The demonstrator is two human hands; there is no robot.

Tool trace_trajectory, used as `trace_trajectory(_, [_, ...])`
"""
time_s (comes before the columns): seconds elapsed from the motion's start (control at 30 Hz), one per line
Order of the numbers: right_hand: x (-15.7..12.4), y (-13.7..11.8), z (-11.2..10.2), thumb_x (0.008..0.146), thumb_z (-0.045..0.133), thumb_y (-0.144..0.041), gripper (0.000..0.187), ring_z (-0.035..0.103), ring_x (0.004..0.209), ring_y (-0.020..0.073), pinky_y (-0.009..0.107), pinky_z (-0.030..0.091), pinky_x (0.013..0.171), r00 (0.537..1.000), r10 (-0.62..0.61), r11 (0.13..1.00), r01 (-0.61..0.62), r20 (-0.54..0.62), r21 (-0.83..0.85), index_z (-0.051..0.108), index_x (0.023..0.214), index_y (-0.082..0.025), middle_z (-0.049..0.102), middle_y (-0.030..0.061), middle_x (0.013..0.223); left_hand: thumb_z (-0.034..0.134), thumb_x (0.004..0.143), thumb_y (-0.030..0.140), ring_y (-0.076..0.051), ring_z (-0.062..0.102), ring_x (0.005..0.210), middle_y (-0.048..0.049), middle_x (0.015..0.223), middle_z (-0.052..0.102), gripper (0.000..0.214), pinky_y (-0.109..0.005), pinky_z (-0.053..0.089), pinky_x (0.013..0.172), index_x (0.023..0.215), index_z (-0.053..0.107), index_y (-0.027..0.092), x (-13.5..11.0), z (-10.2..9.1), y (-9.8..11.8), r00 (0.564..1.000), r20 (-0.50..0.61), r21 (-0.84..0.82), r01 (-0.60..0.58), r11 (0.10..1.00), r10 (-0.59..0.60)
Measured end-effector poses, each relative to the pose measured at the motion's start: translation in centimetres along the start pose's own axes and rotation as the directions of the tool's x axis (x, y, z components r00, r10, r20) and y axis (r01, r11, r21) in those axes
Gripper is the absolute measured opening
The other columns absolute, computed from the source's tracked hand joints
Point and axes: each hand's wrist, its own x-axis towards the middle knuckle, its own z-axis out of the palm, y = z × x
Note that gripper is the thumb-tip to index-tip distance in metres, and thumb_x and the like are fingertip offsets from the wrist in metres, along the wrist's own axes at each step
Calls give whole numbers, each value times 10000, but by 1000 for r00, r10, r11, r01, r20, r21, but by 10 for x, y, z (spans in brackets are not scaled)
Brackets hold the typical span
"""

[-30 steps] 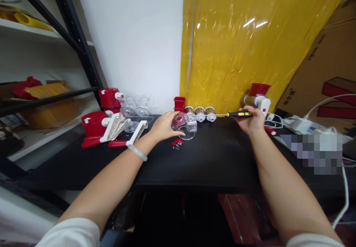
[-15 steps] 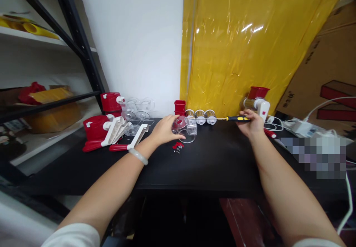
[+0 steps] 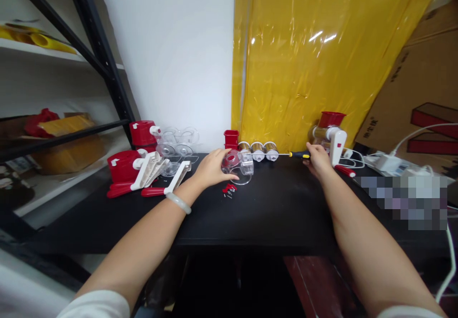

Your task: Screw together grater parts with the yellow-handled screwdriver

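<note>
One black desk (image 3: 272, 217) is spreading beneath the clear plastic housing (image 3: 246, 165), and a red-and-white crank device (image 3: 334, 132) is standing well to the housing's right. The left hand (image 3: 213, 167) is steadying the housing from its left, fingers curving round and gripping that side. Right of the housing and apart from it, the right hand (image 3: 320, 162) is holding a screwdriver (image 3: 299, 155), its fingers gripping the handle's rear end; the shaft is pointing toward the housing, the tip's contact being too small to tell. One red hopper (image 3: 231, 138) is standing just behind the housing, three drums (image 3: 257, 151) are sitting behind it to the right, and small screws (image 3: 229, 194) are lying just in front.
</note>
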Motion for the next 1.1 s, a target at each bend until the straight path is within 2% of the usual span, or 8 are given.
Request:
trace_trajectory(0.17, [-8,-10,10,664,738,-184,264,544,556,76,179,464,456,1000,12,969,-13,3,248,489,740,-222,525,-76,643,809,614,621,-331,567,1198,-128,1270,600,910,-476,459,1011,1360,482,215,0,0,1,1000,-1,-23,-5,1000,5])
trace_trajectory(0.33, [-14,-23,3,698,603,-268,92,628,681,144,300,566,575,984,106,925,-150,144,349,545,735,-207,611,4,719,792,621,647,-326,568,1201,-134,1281,600,928,-469,462,1015,1367,474,195,0,2,1,1000,2,-24,-20,1000,21])
trace_trajectory(0.43, [-13,-22,1,806,554,-507,320,571,524,143,280,490,438,991,31,965,-63,129,255,542,689,-210,558,1,590,796,610,651,-329,570,1194,-137,1272,606,933,-474,467,1007,1357,484,187,-1,2,-1,1000,1,-18,-6,1000,6])
trace_trajectory(0.57, [-9,-14,5,803,566,-673,491,283,310,76,214,248,294,999,-11,999,9,53,43,469,632,-223,317,-76,395,806,606,635,-330,575,1185,-128,1259,609,910,-483,467,1000,1349,492,215,-1,2,-1,1000,8,-31,28,999,-28])
trace_trajectory(0.73, [-10,-18,9,715,677,-263,215,461,427,78,201,416,403,999,30,982,-33,19,187,473,674,-213,475,-69,520,802,613,635,-327,572,1184,-133,1262,605,908,-477,464,1005,1348,490,203,-1,1,0,1000,5,-31,14,999,-14])
trace_trajectory(0.9, [-15,-24,3,721,576,-331,115,622,636,153,311,551,535,983,59,947,-109,172,301,550,714,-219,620,-9,687,800,614,635,-326,575,1176,-127,1258,608,907,-483,467,997,1354,493,212,0,1,0,1000,6,-32,19,999,-19])
trace_trajectory(1.03, [-13,-17,3,830,489,-638,456,430,382,119,260,394,353,994,42,992,-53,100,116,506,640,-224,449,-30,453,790,613,654,-330,573,1185,-131,1269,606,914,-482,466,1001,1353,493,206,0,2,-2,1000,7,-19,19,1000,-19])
trace_trajectory(1.1, [-11,-13,6,831,546,-624,449,305,328,89,229,327,323,998,27,999,-29,65,28,480,629,-228,326,-70,386,787,618,655,-331,570,1191,-134,1271,605,913,-480,461,1009,1352,492,199,0,2,-3,1000,7,-16,19,1000,-19])
